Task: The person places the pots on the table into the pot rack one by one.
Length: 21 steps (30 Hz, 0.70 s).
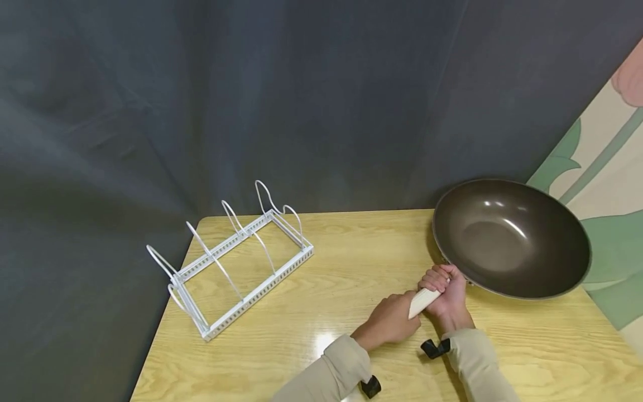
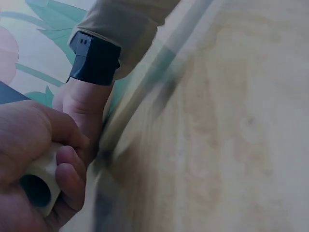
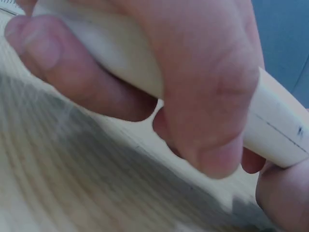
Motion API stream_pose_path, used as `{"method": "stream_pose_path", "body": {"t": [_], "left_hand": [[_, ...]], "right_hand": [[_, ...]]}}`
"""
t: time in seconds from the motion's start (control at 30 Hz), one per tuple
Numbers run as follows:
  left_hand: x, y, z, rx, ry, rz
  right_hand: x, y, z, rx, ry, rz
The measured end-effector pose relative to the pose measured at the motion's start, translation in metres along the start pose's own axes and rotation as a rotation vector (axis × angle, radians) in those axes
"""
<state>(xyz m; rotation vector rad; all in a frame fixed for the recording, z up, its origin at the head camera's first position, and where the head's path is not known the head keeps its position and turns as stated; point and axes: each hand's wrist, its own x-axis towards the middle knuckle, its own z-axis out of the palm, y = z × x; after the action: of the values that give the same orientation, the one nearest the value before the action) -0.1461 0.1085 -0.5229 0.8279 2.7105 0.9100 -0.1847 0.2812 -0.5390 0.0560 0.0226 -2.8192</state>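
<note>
A large dark brown wok (image 1: 502, 245) is at the back right, its inside facing up and toward me, overlapping the table's right edge in the head view. Its pale handle (image 1: 423, 302) points down to the left. My left hand (image 1: 392, 319) grips the handle at its free end, where a round hole shows in the left wrist view. Closer to the pan, my right hand (image 1: 449, 295) wraps round the same handle, thumb across it in the right wrist view. Part of the handle is hidden under the fingers.
A white rack (image 1: 261, 290) with several upright wire dividers stands on the left of the wooden table (image 1: 361, 245). Behind the table hangs a dark grey curtain (image 1: 321, 111). A flower-patterned surface (image 1: 613, 240) borders the right side, close to the wok.
</note>
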Motion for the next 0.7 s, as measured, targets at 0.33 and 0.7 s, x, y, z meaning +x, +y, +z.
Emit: {"method": "stream_pose_path", "body": {"t": [0.33, 0.7], "left_hand": [[-0.01, -0.008, 0.004, -0.052, 0.033, 0.058], [-0.023, -0.003, 0.004, -0.124, 0.1, 0.088]], "right_hand": [[-0.006, 0.007, -0.005, -0.03, -0.092, 0.017], [-0.012, 0.013, 0.013, -0.081, -0.161, 0.032]]}}
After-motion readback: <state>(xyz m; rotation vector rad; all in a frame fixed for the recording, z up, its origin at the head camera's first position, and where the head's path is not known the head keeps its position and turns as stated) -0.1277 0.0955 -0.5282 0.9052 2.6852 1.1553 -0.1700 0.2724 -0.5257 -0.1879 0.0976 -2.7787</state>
